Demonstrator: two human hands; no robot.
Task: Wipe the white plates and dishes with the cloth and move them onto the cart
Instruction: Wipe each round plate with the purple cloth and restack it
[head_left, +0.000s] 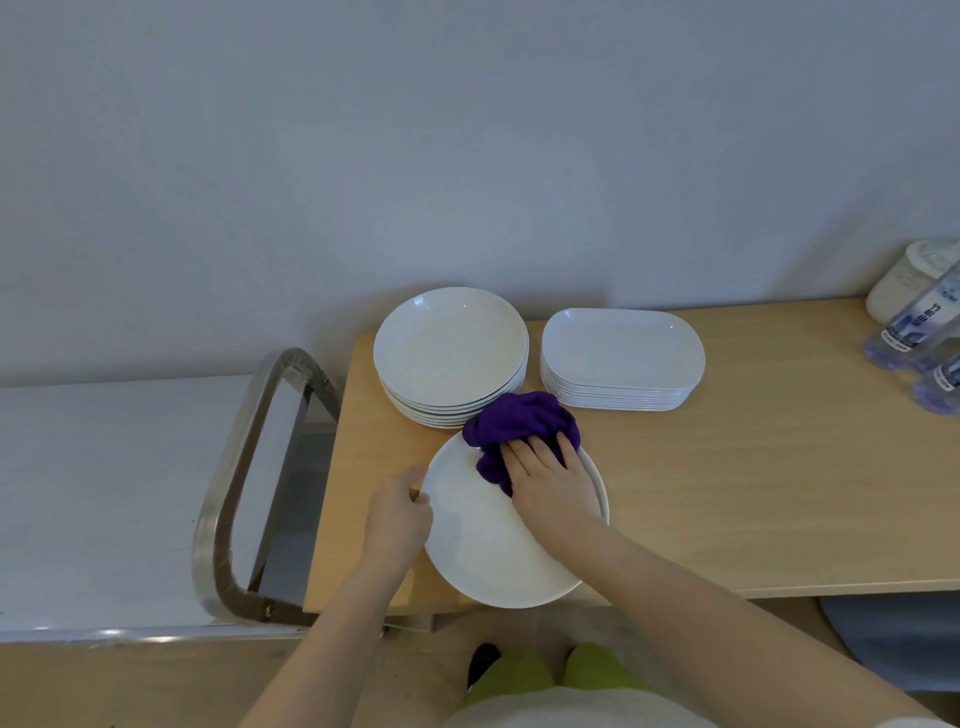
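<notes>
A round white plate (488, 551) lies at the front edge of the wooden table (753, 493). My left hand (397, 514) grips its left rim, thumb over the edge. My right hand (550, 483) presses a purple cloth (514, 421) flat onto the plate's far side, fingers straight. Behind it stands a stack of round white plates (451, 348). To the right of that is a stack of white oblong dishes (621, 353). The cart (104, 493) with its metal handle (244, 467) stands to the left of the table.
Clear plastic bottles with blue labels (919, 332) and a white jar (909, 280) sit at the table's far right. A pale wall runs behind the table. The cart's top is a flat white surface.
</notes>
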